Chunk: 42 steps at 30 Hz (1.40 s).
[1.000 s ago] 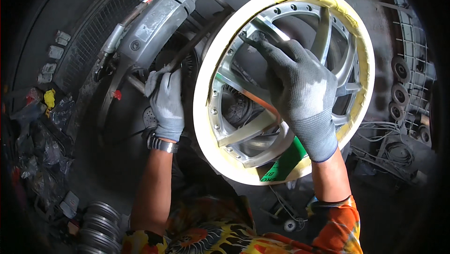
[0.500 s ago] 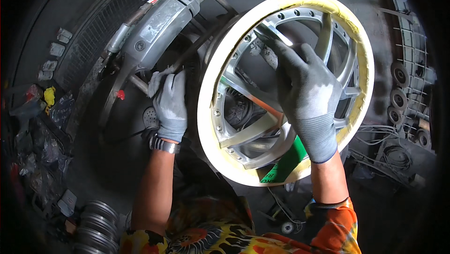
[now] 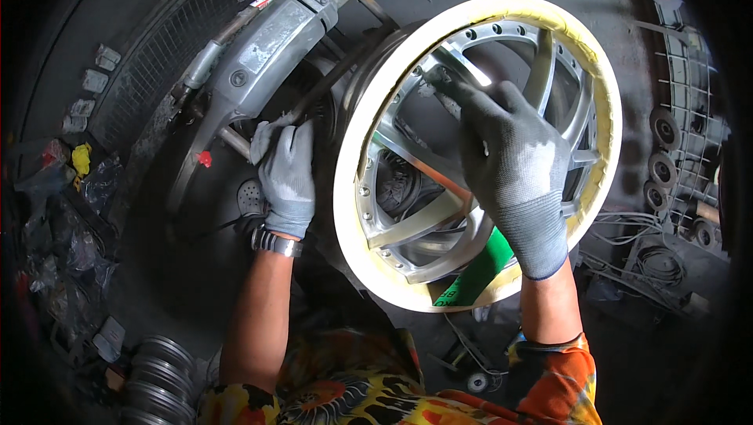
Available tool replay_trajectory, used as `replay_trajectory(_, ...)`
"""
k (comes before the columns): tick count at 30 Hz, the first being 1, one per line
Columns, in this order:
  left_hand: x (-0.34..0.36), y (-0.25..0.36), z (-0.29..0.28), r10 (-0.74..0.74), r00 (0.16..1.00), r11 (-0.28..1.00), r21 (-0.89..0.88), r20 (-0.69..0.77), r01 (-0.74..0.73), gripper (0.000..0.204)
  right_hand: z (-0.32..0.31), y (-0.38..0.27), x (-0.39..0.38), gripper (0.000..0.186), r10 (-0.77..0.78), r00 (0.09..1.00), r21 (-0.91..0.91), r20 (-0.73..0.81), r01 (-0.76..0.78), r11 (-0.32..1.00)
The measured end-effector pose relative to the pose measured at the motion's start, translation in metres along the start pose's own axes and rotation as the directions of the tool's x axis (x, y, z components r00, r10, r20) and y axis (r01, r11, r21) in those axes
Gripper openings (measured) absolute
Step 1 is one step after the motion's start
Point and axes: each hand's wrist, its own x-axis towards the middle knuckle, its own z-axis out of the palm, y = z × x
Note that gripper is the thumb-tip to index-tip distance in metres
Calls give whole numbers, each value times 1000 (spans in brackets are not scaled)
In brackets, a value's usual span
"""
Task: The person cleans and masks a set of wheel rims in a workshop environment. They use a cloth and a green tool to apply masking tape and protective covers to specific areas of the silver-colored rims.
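Note:
A silver multi-spoke wheel rim [image 3: 431, 213] stands tilted in front of me, its round edge covered with pale yellow tape [image 3: 353, 213]. My right hand [image 3: 514, 158], in a grey knit glove, reaches over the spokes with bent fingers against the upper left spoke. Whatever lies under its fingertips is hidden. Below its wrist a green strip with printing [image 3: 478, 272] lies across the lower spokes and rim. My left hand [image 3: 286, 174], gloved alike, is closed left of the wheel, at the lower end of a dark bar [image 3: 337, 80]. Its grip is hidden from view.
A grey machine arm [image 3: 271, 52] rises at upper left. Stacked metal wheels [image 3: 161, 378] stand at lower left, below plastic bags [image 3: 74, 244]. On the right, a wire rack [image 3: 690, 111] stands near several discs [image 3: 665, 128] and coiled cables [image 3: 659, 260].
The right hand's fingers have drawn back a little along the upper left spoke and curled more. My left hand keeps its place. The whole view has shifted slightly.

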Motion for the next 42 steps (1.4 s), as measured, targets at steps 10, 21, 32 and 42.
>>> replay_trajectory(10,2,1,1,-25,1000,1000,-6,-14,25,27,-4,7,-2,40,-65,984,482,168,-24,876)
replay_trajectory(21,2,3,2,25,999,994,104,-27,-22,25,4,-17,-5,23,253,925,592,283,-376,713)
replay_trajectory(32,5,6,0,-16,999,998,-60,-29,14,16,-2,-48,7,28,445,790,710,422,-593,380)
replay_trajectory(42,15,17,-11,-116,986,987,-96,118,128,17,12,-89,23,26,641,735,544,223,-639,543)
